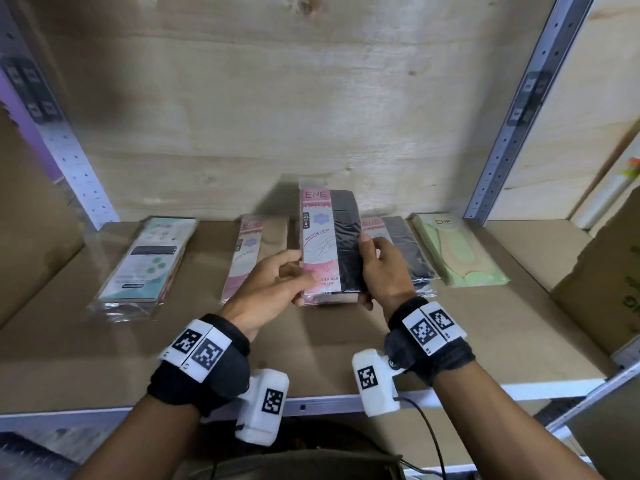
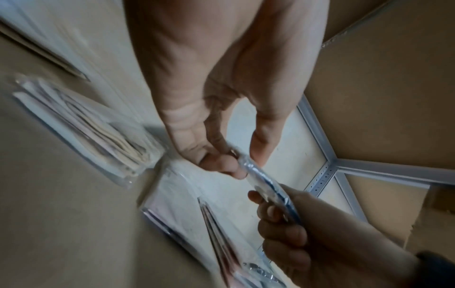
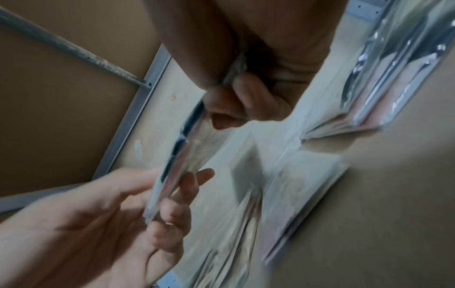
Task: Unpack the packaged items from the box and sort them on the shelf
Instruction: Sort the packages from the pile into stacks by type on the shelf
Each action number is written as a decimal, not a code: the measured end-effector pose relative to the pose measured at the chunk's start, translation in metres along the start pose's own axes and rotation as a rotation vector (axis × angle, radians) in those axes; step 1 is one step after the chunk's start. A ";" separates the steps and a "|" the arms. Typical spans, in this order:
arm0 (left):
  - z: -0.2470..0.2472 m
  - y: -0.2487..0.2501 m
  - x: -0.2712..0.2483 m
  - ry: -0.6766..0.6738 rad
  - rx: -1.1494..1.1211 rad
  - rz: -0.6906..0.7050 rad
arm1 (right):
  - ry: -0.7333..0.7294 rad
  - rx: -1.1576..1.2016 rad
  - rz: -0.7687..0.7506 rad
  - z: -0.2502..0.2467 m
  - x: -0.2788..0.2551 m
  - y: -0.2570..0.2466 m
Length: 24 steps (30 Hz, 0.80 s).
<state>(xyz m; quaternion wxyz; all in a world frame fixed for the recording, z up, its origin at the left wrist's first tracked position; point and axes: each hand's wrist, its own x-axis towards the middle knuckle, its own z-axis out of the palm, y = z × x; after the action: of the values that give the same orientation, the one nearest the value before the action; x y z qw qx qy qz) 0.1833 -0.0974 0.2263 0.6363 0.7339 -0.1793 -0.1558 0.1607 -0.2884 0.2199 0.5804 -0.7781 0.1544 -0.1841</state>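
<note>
Held pack: a flat, clear-wrapped rectangular pack (image 1: 330,244) with a pink printed card reading "ENE" down its left half and black fabric down its right half is being held upright above the brown shelf board (image 1: 346,337), not touching it.
Left hand: the left hand (image 1: 268,285) is gripping the pack's lower left edge, thumb lying on the pink front and fingers curling round behind; from the left wrist view the fingers (image 2: 221,165) are pinching the thin wrapped edge (image 2: 261,183).
Right hand: the right hand (image 1: 382,268) is clasping the pack's right edge, thumb pressing the black side, fingers wrapping behind; the right wrist view is showing its fingers (image 3: 246,101) closing on the pack's edge (image 3: 182,155).
Left of the left fingers: a matching pink-card pack with beige fabric (image 1: 254,256) is lying flat on the shelf, partly hidden behind the left hand.
Further left: a clear-wrapped pack with a mint and white card (image 1: 149,265) is lying flat, well apart from the hands.
Right of the right fingers: a pink-card pack with black fabric (image 1: 401,251) is lying flat just behind the right hand.
Further right: a pale green flat pack marked "ENE" (image 1: 459,249) is lying just beside it.
Far right edge: a brown cardboard box (image 1: 602,278) is standing on the shelf; its contents cannot be seen.
</note>
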 end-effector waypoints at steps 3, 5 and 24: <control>0.009 0.002 0.010 0.026 -0.024 0.009 | -0.110 0.019 0.063 -0.015 0.007 -0.002; 0.017 0.002 0.019 0.087 -0.033 0.026 | -0.187 0.017 0.088 -0.027 0.011 -0.002; 0.095 -0.009 0.082 0.003 0.080 -0.057 | 0.052 -0.539 0.063 -0.102 0.040 0.025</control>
<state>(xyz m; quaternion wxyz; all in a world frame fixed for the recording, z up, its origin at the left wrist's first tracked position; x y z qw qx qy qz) 0.2132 -0.2171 0.2035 0.6021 0.7637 -0.1637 -0.1655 0.1479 -0.4004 0.2268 0.3534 -0.8944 0.2367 -0.1382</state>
